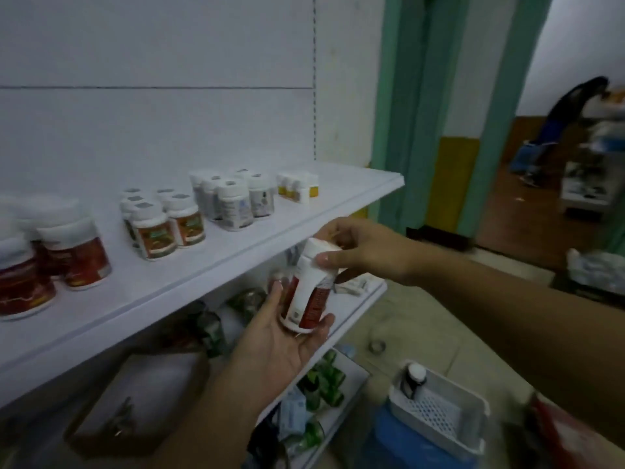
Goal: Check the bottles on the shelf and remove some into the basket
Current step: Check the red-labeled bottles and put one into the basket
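A white-capped bottle with a red and white label (309,292) is held tilted in front of the white shelf (236,245). My left hand (287,336) cups its base from below. My right hand (365,248) grips its cap end with thumb and fingers. On the shelf stand groups of bottles: red-labelled ones (77,255) at the left, orange-green labelled ones (162,225) in the middle, white ones (233,198) and small yellow ones (297,187) further right. A white perforated basket (439,411) sits at the lower right with one dark bottle (414,379) in it.
Lower shelves hold green-labelled bottles (324,384) and a brown cardboard box (142,401). The basket rests on a blue object (399,445). A green door frame (406,113) stands right of the shelf, and another person (561,130) bends over in the room beyond.
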